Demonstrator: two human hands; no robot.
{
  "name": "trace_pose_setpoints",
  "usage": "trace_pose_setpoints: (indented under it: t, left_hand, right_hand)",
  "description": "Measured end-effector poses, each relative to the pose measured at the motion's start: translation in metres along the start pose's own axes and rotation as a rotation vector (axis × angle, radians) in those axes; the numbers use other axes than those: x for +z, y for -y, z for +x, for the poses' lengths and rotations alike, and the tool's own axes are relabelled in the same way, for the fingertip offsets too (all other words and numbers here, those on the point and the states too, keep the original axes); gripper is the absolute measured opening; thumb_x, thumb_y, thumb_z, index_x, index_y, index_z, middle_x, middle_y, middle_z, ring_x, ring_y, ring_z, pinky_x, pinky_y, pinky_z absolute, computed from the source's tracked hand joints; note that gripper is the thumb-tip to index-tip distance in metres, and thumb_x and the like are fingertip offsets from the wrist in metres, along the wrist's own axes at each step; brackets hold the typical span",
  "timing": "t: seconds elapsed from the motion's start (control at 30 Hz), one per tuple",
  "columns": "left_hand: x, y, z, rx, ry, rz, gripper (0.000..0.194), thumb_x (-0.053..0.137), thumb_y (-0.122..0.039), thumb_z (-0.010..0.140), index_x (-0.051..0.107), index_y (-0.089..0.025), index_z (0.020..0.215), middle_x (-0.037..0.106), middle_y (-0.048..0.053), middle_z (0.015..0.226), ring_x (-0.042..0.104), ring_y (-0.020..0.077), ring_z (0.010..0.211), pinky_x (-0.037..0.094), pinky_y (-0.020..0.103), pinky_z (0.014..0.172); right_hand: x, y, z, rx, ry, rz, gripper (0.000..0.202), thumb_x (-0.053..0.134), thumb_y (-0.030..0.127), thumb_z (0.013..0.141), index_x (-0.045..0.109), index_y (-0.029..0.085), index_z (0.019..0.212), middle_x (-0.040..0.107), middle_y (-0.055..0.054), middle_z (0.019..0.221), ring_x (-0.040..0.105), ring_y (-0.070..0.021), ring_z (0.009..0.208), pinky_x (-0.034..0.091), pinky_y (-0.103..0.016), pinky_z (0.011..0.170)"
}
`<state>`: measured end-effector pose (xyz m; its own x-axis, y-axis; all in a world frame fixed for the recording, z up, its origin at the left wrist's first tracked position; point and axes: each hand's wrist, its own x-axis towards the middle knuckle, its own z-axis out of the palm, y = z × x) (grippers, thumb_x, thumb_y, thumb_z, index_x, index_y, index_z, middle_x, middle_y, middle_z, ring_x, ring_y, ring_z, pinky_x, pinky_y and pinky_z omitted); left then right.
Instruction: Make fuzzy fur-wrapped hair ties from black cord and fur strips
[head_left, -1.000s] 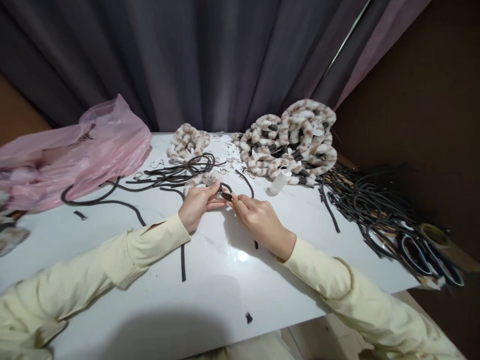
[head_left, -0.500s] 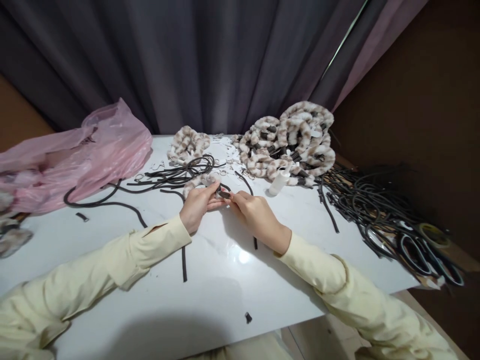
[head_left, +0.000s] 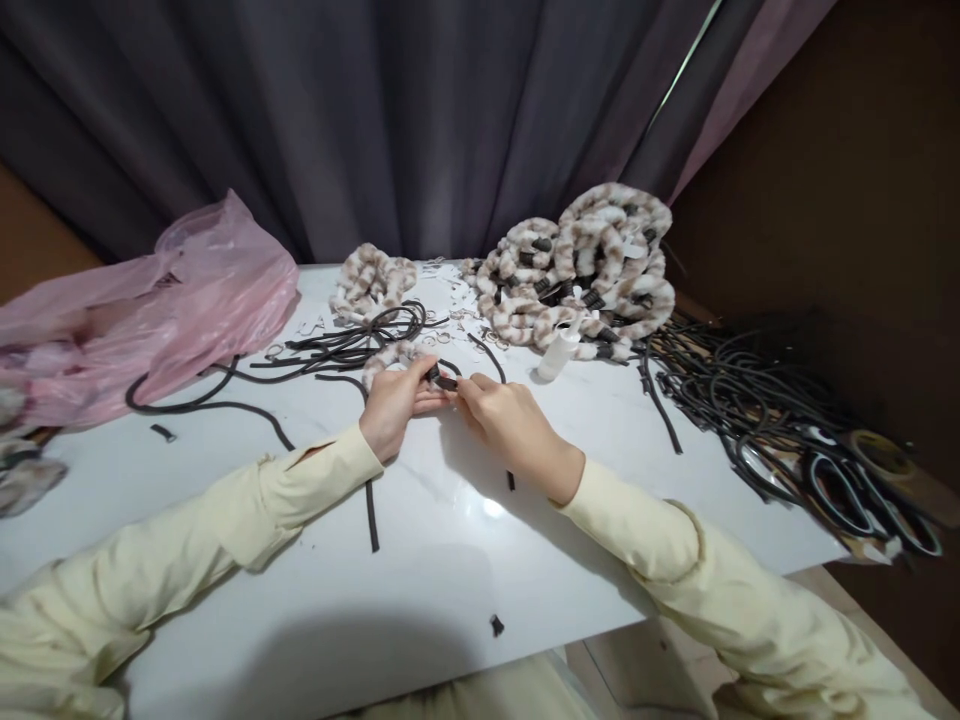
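Note:
Over the middle of the white table, my left hand (head_left: pixel 394 408) grips a black cord piece (head_left: pixel 445 382), its thumb pressed on top and its other fingers stretched beneath. A brown-and-white furry tube (head_left: pixel 391 358) curves out behind that hand and seems joined to the cord. From the other side, my right hand (head_left: pixel 501 420) pinches the cord's free end between thumb and fingers. The exact join lies hidden under the fingertips. Just behind the hands lies a bundle of black cords (head_left: pixel 352 345).
A pile of furry rings (head_left: pixel 592 270) stands at the back right, with a white bottle (head_left: pixel 559 352) in front. Tangled black cords (head_left: pixel 735 400) cover the right edge. A pink plastic bag (head_left: pixel 202 280) lies at left. One short black piece (head_left: pixel 496 626) rests near the front edge.
Both hands keep their hold on the cord piece, with only a slight shift of the fingers. The whole view has tilted a little.

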<state>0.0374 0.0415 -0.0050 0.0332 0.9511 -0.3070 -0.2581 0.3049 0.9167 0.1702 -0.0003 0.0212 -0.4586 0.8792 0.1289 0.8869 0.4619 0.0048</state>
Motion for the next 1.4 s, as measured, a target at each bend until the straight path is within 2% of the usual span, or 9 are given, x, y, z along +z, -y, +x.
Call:
trace_pose_setpoints:
  t: [0.13, 0.3, 0.37, 0.53, 0.77, 0.9, 1.03, 1.2, 1.4]
  left_hand:
    - [0.001, 0.008, 0.002, 0.069, -0.02, -0.05, 0.02, 0.058, -0.025, 0.079, 0.063, -0.009, 0.07, 0.064, 0.003, 0.057, 0.062, 0.0095, 0.052, 0.053, 0.018, 0.057]
    - [-0.001, 0.008, 0.004, 0.09, -0.047, -0.069, 0.02, 0.059, -0.026, 0.079, 0.062, -0.009, 0.069, 0.057, -0.001, 0.05, 0.057, 0.0069, 0.048, 0.052, 0.019, 0.061]
    - [-0.003, 0.007, 0.005, 0.078, -0.017, -0.086, 0.02, 0.058, -0.026, 0.08, 0.062, -0.008, 0.071, 0.056, -0.003, 0.05, 0.057, 0.0062, 0.048, 0.052, 0.018, 0.062]
    - [-0.009, 0.004, 0.007, 0.089, 0.157, -0.09, 0.022, 0.059, -0.03, 0.081, 0.064, -0.008, 0.081, 0.065, 0.003, 0.067, 0.063, 0.0081, 0.064, 0.052, 0.018, 0.07]
    - [-0.011, 0.003, 0.006, 0.089, 0.167, -0.028, 0.022, 0.06, -0.03, 0.08, 0.064, -0.008, 0.078, 0.068, 0.008, 0.073, 0.066, 0.012, 0.069, 0.053, 0.018, 0.065]
    - [-0.011, 0.002, 0.006, 0.069, 0.153, -0.032, 0.022, 0.06, -0.03, 0.081, 0.064, -0.008, 0.079, 0.069, 0.008, 0.074, 0.066, 0.0126, 0.07, 0.052, 0.018, 0.065]
    - [-0.012, 0.001, 0.006, 0.063, 0.137, -0.06, 0.02, 0.058, -0.027, 0.082, 0.063, -0.008, 0.08, 0.069, 0.009, 0.077, 0.067, 0.0133, 0.071, 0.054, 0.021, 0.07]
    - [-0.012, -0.001, 0.005, 0.056, 0.132, -0.07, 0.018, 0.057, -0.026, 0.083, 0.064, -0.01, 0.079, 0.069, 0.007, 0.079, 0.067, 0.0124, 0.068, 0.054, 0.021, 0.067]
    - [-0.011, -0.003, 0.002, 0.051, 0.151, -0.038, 0.023, 0.055, -0.029, 0.084, 0.065, -0.009, 0.077, 0.069, 0.009, 0.075, 0.067, 0.0127, 0.07, 0.054, 0.02, 0.067]
  right_hand:
    - [0.009, 0.004, 0.004, 0.075, -0.072, 0.131, 0.022, 0.036, 0.018, 0.092, 0.057, 0.012, 0.091, 0.062, -0.008, 0.08, 0.058, -0.0177, 0.066, 0.03, -0.027, 0.056]
    - [0.015, 0.012, 0.009, 0.091, -0.08, 0.082, 0.026, 0.032, 0.019, 0.093, 0.057, 0.012, 0.096, 0.062, -0.01, 0.084, 0.058, -0.0195, 0.065, 0.03, -0.028, 0.054]
    - [0.018, 0.013, 0.01, 0.079, -0.085, 0.061, 0.027, 0.031, 0.02, 0.093, 0.056, 0.011, 0.098, 0.062, -0.011, 0.086, 0.059, -0.0189, 0.065, 0.03, -0.027, 0.053]
    - [0.028, 0.006, 0.01, 0.082, -0.204, 0.121, 0.025, 0.034, 0.021, 0.094, 0.057, 0.011, 0.101, 0.062, -0.01, 0.084, 0.059, -0.0171, 0.067, 0.032, -0.025, 0.054]
    - [0.021, 0.005, 0.004, 0.155, -0.254, 0.362, 0.016, 0.05, 0.022, 0.088, 0.06, 0.012, 0.078, 0.061, -0.005, 0.07, 0.054, -0.0133, 0.061, 0.032, -0.022, 0.055]
    - [0.013, 0.003, -0.003, 0.147, -0.309, 0.487, 0.023, 0.054, 0.022, 0.085, 0.057, 0.013, 0.063, 0.057, -0.001, 0.058, 0.046, -0.0091, 0.051, 0.029, -0.021, 0.052]
    - [0.008, -0.004, -0.004, 0.172, -0.391, 0.585, 0.028, 0.056, 0.023, 0.084, 0.057, 0.013, 0.058, 0.054, 0.001, 0.05, 0.039, -0.0066, 0.045, 0.028, -0.02, 0.05]
    - [0.006, -0.01, 0.0, 0.253, -0.344, 0.729, 0.028, 0.058, 0.025, 0.081, 0.061, 0.012, 0.056, 0.052, 0.002, 0.046, 0.038, -0.0066, 0.045, 0.028, -0.02, 0.047]
    - [0.009, -0.011, 0.003, 0.264, -0.31, 0.798, 0.026, 0.06, 0.024, 0.078, 0.063, 0.012, 0.055, 0.057, 0.001, 0.048, 0.042, -0.0066, 0.046, 0.029, -0.019, 0.047]
